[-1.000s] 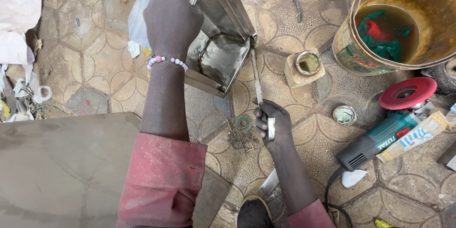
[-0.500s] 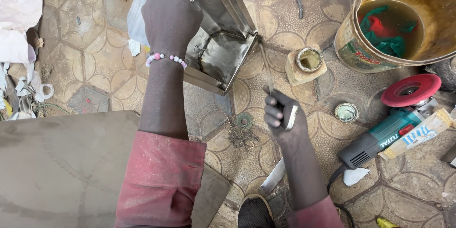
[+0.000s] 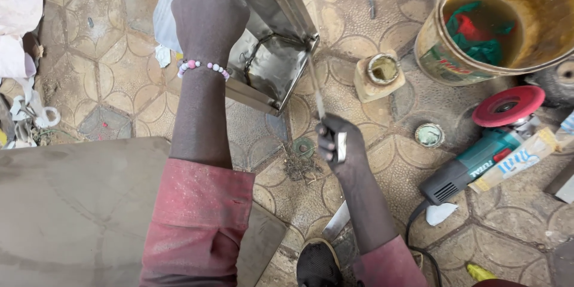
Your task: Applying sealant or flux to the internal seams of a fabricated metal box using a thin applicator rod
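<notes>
While the left hand (image 3: 206, 15) gripped the metal box (image 3: 272, 42), the right hand (image 3: 341, 146) clasped a rod (image 3: 315, 89) at its right edge; steadiness seemed key.

Right hand (image 3: 341, 146): half a second earlier lifted clear, thin metal rod (image 3: 315, 92) off the work; rod tip returned to lower right corner of the sheet-metal box (image 3: 272, 66). Left hand (image 3: 209, 15): shifted slightly along the box's top edge.

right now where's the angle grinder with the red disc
In the head view the angle grinder lies on the patterned floor at the right edge, just below the big metal bucket and right of the right hand.
</notes>
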